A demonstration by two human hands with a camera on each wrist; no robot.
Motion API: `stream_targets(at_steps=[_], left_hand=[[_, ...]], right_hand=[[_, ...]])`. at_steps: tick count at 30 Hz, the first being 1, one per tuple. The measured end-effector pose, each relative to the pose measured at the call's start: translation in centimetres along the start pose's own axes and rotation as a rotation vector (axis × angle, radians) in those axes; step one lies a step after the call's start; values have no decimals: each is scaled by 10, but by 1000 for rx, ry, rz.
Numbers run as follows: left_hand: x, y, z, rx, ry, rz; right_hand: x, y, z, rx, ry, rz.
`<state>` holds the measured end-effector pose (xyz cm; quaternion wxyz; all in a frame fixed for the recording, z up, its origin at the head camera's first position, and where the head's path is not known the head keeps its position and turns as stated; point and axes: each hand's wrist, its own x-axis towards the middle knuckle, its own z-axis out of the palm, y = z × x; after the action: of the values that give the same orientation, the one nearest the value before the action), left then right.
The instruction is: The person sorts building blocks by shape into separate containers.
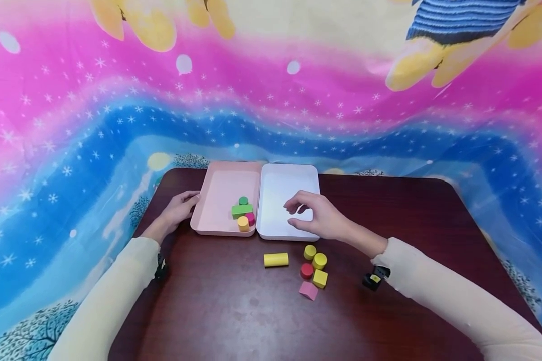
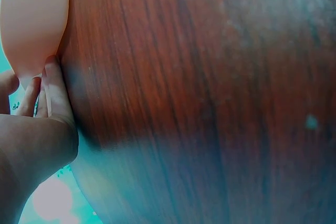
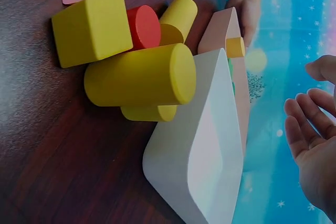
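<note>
My left hand (image 1: 179,208) touches the left side of the pink tray (image 1: 221,185) with fairly straight fingers. In the left wrist view those fingers (image 2: 56,87) lie against the tray's wall. Inside the pink tray are a green cylinder (image 1: 243,200), a green rectangular block (image 1: 242,211), a magenta block (image 1: 251,218) and an orange-yellow cylinder (image 1: 243,223). Above the white tray (image 1: 289,183) hovers my right hand (image 1: 320,215), fingers loosely bent, thumb apart, nothing held. The right wrist view shows that hand (image 3: 320,145) beyond the white tray's wall.
In front of the trays lie a long yellow cylinder (image 1: 276,259), two shorter yellow cylinders (image 1: 319,260), a red cylinder (image 1: 306,271), a yellow cube-like block (image 1: 320,279) and a pink block (image 1: 308,291). A patterned cloth (image 1: 271,115) hangs behind the dark wooden table (image 1: 235,311).
</note>
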<state>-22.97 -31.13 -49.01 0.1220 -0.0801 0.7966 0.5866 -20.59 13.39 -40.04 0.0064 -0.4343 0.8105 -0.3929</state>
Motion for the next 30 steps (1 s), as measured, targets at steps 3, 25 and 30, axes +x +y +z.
stream_targets(at_steps=[3, 25, 30], left_hand=[[1, 0, 0, 6, 4, -2], [1, 0, 2, 3, 17, 19], [1, -1, 2, -5, 25, 20]], right_hand=[[-4, 1, -1, 6, -7, 4], [-29, 7, 9, 17, -24, 31], [-29, 7, 14, 23, -30, 35]])
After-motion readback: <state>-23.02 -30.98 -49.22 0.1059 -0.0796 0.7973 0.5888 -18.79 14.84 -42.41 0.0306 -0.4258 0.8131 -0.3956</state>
